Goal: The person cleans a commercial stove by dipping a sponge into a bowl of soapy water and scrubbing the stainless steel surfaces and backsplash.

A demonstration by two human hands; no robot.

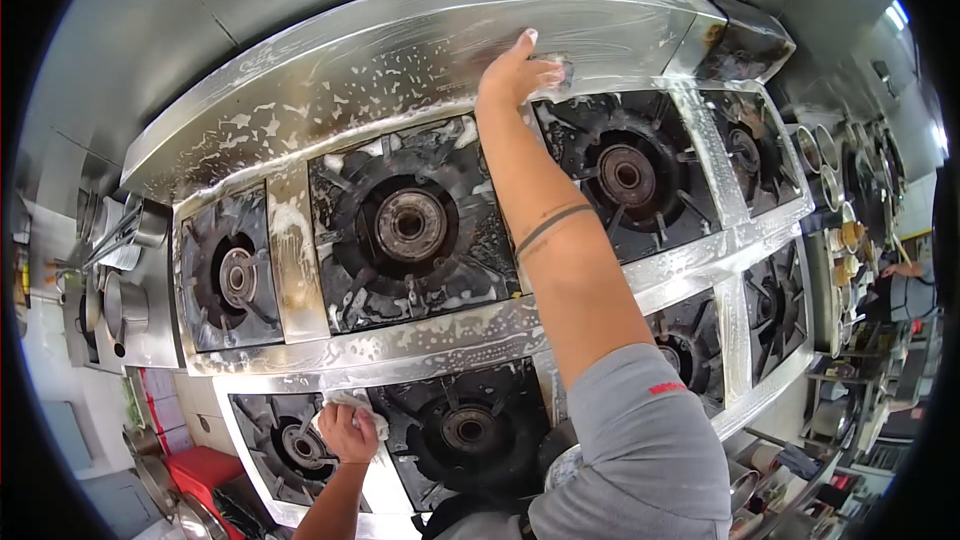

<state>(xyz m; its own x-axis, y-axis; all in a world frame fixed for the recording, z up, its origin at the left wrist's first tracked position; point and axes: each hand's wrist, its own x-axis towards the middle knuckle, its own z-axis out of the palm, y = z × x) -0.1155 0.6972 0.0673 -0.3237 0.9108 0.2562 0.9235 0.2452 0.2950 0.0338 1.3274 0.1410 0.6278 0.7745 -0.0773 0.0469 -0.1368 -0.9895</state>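
Note:
My right hand (522,72) reaches up to the steel backsplash (430,50) behind the stove. Its fingers press a small greyish scouring pad (567,72) against the metal, with the thumb sticking up; the palm hides part of the pad. White suds streak the backsplash and the steel strips of the stove (440,335). Lower left, my left hand (348,432) is closed over a crumpled white cloth (380,426) on the front edge, beside a small burner (302,445). My right arm crosses over the stove between two large burners.
Several black burners, such as the large one (410,225), fill the stovetop. Pots (125,305) stand on a steel counter at left. A red container (205,470) is at lower left. Stacked pans (825,155) line the right side, where another person (910,285) stands.

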